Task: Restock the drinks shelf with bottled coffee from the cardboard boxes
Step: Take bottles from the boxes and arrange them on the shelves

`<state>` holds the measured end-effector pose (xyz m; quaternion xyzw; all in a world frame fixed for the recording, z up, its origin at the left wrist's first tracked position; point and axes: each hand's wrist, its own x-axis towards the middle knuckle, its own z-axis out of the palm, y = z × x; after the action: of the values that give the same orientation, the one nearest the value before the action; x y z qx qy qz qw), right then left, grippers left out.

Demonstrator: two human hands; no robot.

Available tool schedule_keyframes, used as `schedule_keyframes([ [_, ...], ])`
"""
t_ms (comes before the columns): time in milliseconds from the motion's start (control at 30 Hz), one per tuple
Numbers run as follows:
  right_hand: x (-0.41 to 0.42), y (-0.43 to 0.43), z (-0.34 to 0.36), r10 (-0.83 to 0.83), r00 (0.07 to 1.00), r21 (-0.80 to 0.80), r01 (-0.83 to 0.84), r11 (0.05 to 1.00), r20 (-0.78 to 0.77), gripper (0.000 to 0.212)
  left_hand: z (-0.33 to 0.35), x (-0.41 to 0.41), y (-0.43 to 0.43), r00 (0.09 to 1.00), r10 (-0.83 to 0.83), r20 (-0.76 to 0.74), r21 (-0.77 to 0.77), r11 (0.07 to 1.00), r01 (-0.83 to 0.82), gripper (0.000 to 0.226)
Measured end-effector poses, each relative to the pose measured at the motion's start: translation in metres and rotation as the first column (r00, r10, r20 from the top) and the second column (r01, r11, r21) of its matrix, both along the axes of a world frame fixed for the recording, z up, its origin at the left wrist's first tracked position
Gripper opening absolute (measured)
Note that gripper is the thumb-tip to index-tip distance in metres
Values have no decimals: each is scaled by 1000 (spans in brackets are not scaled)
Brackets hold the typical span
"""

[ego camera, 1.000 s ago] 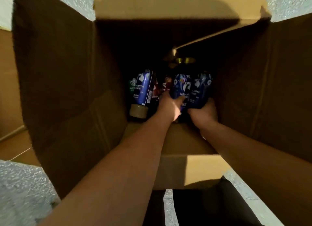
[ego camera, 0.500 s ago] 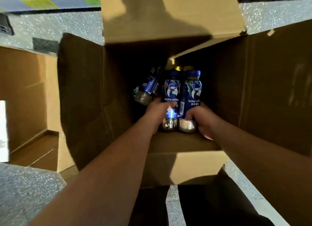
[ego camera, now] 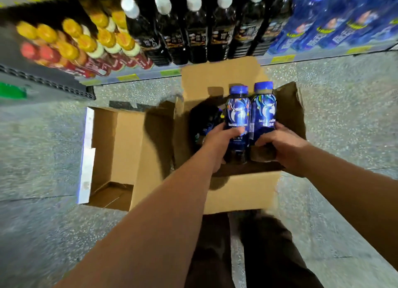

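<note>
Left hand (ego camera: 217, 141): I see the fingers curled round the left coffee bottle (ego camera: 238, 115), thumb lying across the label; the fingers on the far side are hidden behind the bottle.
Right hand (ego camera: 282, 145): wrapped round the lower part of the right coffee bottle (ego camera: 263, 109); its fingertips cover part of the label and the base.
Bottles: both blue-capped and blue-labelled, side by side over the mouth of the open cardboard box (ego camera: 241, 193); I cannot tell if they touch each other.
Inside the box: more dark bottles (ego camera: 206, 124) lie in shadow to the left of the held pair; I cannot count them or read them.
Second box (ego camera: 127, 141): open, just beside the first on the left; only part of its bottom shows.
Drinks shelf (ego camera: 193, 72): at the top, blurred; white-capped dark bottles (ego camera: 193, 33) in the middle, yellow-capped bottles (ego camera: 86, 42) to the left, blue bottles (ego camera: 333, 29) to the right, all cut off by the frame edge.
Labels: the shelf tags are too smeared for me to read.
</note>
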<state>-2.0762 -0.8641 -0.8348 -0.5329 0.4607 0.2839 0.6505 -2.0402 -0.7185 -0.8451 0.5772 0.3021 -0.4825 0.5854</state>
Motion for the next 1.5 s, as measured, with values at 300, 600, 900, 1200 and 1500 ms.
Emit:
schedule_keyframes([
  [300, -15, -11, 132, 70, 986, -28, -67, 997, 151, 54, 124, -23, -2, 977, 129, 169, -180, 979, -98, 31],
  [600, -53, -27, 299, 204, 891, -174, -144, 974, 405, 42, 289, -66, -19, 848, 190, 495, -236, 968, -80, 35],
  [900, -99, -37, 447, 159, 746, -180, -53, 982, 646, 53, 436, -107, -40, 602, 247, 760, -216, 968, -125, 46],
  [1200, -132, -62, 537, 177, 656, -214, -25, 977, 734, 48, 519, -131, -68, 500, 231, 835, -212, 973, -94, 39],
  [1500, -118, -96, 579, 163, 636, -249, 47, 967, 755, 43, 566, -112, -103, 489, 251, 835, -267, 963, -38, 39],
])
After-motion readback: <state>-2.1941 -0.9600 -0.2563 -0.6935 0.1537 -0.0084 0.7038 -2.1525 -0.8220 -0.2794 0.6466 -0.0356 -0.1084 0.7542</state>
